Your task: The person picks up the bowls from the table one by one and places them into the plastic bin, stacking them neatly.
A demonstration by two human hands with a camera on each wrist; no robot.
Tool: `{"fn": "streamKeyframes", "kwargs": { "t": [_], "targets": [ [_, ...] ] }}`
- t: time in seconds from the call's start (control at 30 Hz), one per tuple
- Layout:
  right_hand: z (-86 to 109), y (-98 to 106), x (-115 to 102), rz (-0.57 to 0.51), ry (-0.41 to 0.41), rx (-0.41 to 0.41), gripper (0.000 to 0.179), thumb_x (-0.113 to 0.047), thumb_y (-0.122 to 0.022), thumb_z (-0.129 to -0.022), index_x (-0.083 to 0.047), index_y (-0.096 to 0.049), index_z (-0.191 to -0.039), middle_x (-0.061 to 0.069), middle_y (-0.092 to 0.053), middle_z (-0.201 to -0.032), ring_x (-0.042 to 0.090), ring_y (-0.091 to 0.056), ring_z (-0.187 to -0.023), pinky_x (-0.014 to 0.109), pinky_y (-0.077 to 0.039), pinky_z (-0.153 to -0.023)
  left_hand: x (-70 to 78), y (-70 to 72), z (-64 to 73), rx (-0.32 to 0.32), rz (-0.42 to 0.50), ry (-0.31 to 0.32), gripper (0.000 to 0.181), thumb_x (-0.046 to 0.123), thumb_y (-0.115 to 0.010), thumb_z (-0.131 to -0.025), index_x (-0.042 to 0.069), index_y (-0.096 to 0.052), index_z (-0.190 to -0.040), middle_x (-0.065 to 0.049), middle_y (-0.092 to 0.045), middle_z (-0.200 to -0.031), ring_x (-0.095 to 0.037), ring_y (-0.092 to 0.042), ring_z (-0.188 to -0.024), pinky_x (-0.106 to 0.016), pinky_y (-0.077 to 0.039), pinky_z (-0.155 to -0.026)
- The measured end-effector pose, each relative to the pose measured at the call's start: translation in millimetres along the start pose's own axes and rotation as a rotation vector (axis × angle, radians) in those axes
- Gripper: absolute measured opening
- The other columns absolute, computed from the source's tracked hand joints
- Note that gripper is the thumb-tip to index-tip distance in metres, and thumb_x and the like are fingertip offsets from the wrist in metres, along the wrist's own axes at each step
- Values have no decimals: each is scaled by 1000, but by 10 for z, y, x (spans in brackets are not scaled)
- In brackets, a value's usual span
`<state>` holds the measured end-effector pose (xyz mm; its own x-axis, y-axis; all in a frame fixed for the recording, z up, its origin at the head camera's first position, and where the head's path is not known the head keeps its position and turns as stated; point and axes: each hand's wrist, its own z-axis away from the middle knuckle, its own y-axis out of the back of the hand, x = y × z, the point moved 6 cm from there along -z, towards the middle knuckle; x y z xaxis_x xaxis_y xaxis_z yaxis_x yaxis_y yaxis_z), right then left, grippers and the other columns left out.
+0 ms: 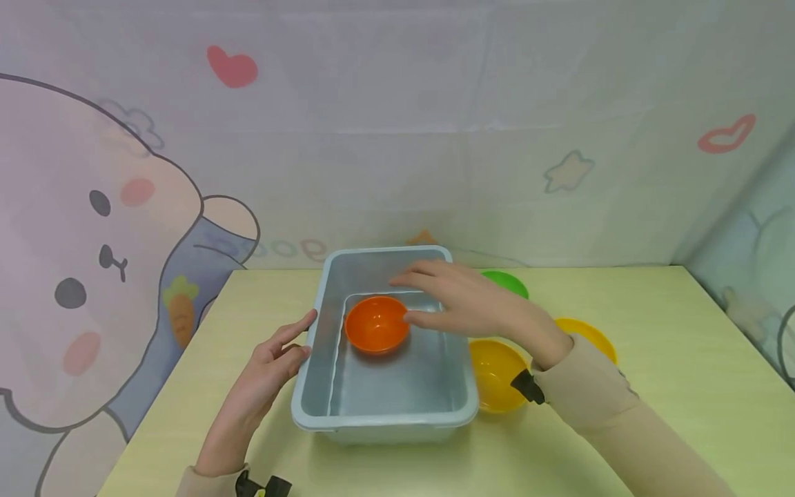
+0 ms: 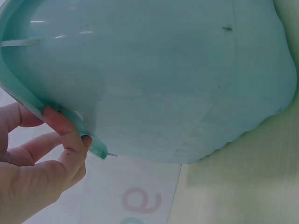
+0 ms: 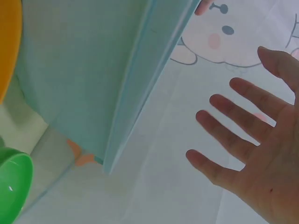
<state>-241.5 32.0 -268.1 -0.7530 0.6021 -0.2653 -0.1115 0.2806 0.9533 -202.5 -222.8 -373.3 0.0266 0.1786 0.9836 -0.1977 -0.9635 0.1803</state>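
A pale blue-green plastic basin (image 1: 397,420) stands on the table, with an orange bowl (image 1: 377,326) lying inside toward its left. My left hand (image 1: 268,376) is at the basin's left rim. Its fingers (image 2: 65,128) bend under the lip in the left wrist view. Over the basin's right side hovers my right hand (image 1: 450,297), its fingertips near the orange bowl in the head view. The right wrist view shows those fingers (image 3: 233,130) spread, with nothing between them.
Right of the basin are a yellow bowl (image 1: 493,379) close to its wall, another yellow bowl (image 1: 586,333) partly hidden by the right arm, and a green bowl (image 1: 508,281) farther back. A printed cloth (image 1: 385,138) hangs behind the light wooden table (image 1: 671,359).
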Motion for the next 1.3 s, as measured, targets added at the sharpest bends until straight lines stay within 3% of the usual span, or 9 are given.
{"fn": "streamKeyframes", "kwargs": {
  "t": [0.2, 0.5, 1.3],
  "targets": [
    [123, -28, 49, -55, 25, 61, 45, -39, -57, -94, -22, -54, -136, -3, -54, -136, 19, -50, -127, 41, -43, -105, -4, 1, 4, 0, -1, -10, 55, 12, -47, -99, 17, -32, -151, -8, -37, -142, -10, -64, -93, -18, -47, -90],
    [296, -144, 164, -125, -8, 108, 45, -38, -55, -96, -24, -52, -138, -4, -49, -142, 18, -44, -132, 43, -39, -108, 0, 3, 3, -7, -8, -5, 55, 14, -48, -99, 19, -32, -151, -9, -36, -143, -10, -64, -92, -19, -46, -90],
    [676, -317, 301, -199, -37, 225, 45, -33, -57, -96, -25, -50, -140, -3, -47, -145, 21, -42, -134, 48, -38, -108, 1, 2, 2, 8, -17, -13, 55, 11, -46, -99, 16, -32, -151, -10, -38, -141, -9, -64, -92, -19, -48, -88]
  ]
}}
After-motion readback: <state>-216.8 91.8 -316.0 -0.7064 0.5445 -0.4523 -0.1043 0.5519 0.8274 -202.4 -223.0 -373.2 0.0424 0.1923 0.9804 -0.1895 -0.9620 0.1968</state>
